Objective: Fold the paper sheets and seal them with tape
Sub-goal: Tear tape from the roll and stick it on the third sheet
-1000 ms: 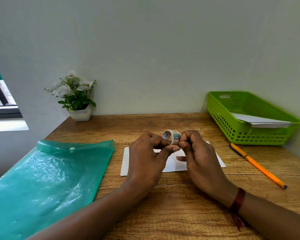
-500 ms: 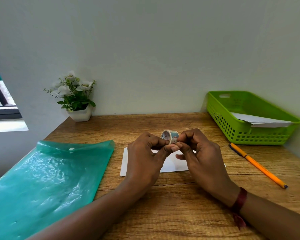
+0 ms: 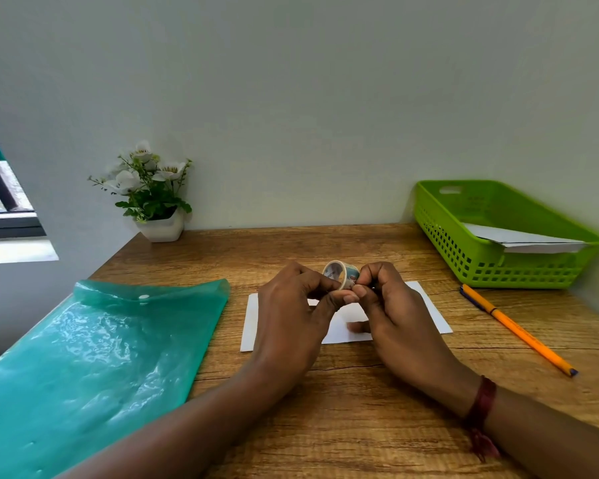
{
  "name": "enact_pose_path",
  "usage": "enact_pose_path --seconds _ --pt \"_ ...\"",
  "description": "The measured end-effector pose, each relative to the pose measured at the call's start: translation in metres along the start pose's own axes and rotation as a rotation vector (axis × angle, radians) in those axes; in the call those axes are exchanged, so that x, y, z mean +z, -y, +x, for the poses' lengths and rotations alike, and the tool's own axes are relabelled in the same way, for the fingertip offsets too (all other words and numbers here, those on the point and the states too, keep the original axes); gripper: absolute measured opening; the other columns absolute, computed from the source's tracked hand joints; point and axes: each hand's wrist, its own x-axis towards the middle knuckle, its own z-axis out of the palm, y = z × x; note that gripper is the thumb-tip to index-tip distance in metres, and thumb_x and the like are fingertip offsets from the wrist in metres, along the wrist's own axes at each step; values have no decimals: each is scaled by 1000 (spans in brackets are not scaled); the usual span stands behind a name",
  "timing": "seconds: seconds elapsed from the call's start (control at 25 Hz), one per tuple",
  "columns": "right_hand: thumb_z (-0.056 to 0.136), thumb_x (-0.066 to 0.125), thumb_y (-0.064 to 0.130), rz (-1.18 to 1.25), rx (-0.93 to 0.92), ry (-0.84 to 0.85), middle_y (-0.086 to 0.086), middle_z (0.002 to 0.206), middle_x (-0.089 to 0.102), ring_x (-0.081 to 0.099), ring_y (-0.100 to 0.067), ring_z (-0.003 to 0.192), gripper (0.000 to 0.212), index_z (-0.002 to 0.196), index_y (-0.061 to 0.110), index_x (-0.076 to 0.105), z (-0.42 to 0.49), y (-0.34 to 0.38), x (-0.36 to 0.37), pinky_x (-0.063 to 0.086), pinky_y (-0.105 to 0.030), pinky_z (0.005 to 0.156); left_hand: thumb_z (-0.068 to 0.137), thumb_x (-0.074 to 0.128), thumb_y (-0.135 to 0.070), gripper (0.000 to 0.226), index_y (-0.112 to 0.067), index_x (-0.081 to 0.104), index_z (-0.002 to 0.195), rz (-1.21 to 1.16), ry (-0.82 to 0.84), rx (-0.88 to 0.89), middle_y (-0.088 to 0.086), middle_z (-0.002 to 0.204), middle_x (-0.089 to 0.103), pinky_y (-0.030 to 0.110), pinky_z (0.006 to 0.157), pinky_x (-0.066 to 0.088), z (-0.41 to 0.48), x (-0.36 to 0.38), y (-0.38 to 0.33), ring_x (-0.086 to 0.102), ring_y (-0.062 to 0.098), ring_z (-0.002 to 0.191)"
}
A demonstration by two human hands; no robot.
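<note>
A small patterned roll of tape [image 3: 339, 272] is held up above the middle of the wooden desk. My left hand [image 3: 293, 316] pinches it from the left, thumb and fingers curled round it. My right hand [image 3: 393, 307] has its fingertips curled against the roll's right edge, picking at the tape. Under both hands lies a folded white paper sheet [image 3: 427, 305] flat on the desk, partly hidden by them.
A green plastic basket [image 3: 491, 267] with white folded paper [image 3: 523, 240] stands at the back right. An orange pen [image 3: 519, 335] lies right of the sheet. A teal plastic folder [image 3: 94, 361] covers the left side. A small potted plant [image 3: 153, 198] sits at the back left.
Both hands keep the tape roll between them; the roll turned slightly and my right fingers shifted on its edge. The sheet has not moved.
</note>
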Motion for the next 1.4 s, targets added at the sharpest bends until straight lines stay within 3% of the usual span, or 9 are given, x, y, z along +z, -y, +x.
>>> enact_pose_path --seconds 0.2,0.4,0.56,0.68,0.76,1.04,1.4 --pt "98 48 15 -55 -6 -10 9 78 57 56 6 70 11 90 22 48 -1 3 0 49 -12 57 74 71 -48 17 -34 72 84 -29 50 -94 -17 81 62 12 62 46 1 1 -4 59 -2 78" --pt "95 55 20 -64 -35 -77 11 87 62 63 -6 81 12 94 30 48 -1 0 -1 59 -35 61 73 68 -52 24 -31 72 85 -80 72 -152 -15 83 64 23 65 56 2 1 -4 63 -1 75" --pt "90 62 26 -78 -93 -149 20 90 64 65 -5 90 16 104 31 58 0 1 -2 61 -35 61 77 71 -44 19 -28 72 88 -42 64 -127 -15 85 64 15 63 52 1 0 -3 62 0 75" --pt "88 63 29 -97 -151 -204 21 86 66 66 -5 87 8 93 34 61 -1 2 -2 60 -36 63 76 72 -41 16 -30 71 87 -33 62 -80 -15 86 63 11 62 48 1 -1 -3 61 0 76" --pt "89 64 20 -105 -156 -224 19 84 64 66 -7 83 16 88 35 59 0 2 -2 60 -35 59 77 73 -37 17 -27 72 90 -21 80 -54 -14 88 62 8 63 46 1 -2 -3 61 1 78" --pt "96 51 17 -176 -80 -125 10 83 58 57 -12 82 13 88 28 52 0 -3 1 55 -47 67 80 74 -29 11 -23 71 89 57 74 41 -12 88 61 7 67 43 3 1 0 55 -7 79" --pt "96 51 15 -197 -85 -107 9 89 56 55 -10 87 10 89 22 52 -1 -2 2 55 -45 71 84 71 -28 6 -23 69 87 19 133 17 -12 94 69 7 68 46 5 1 2 59 -7 86"
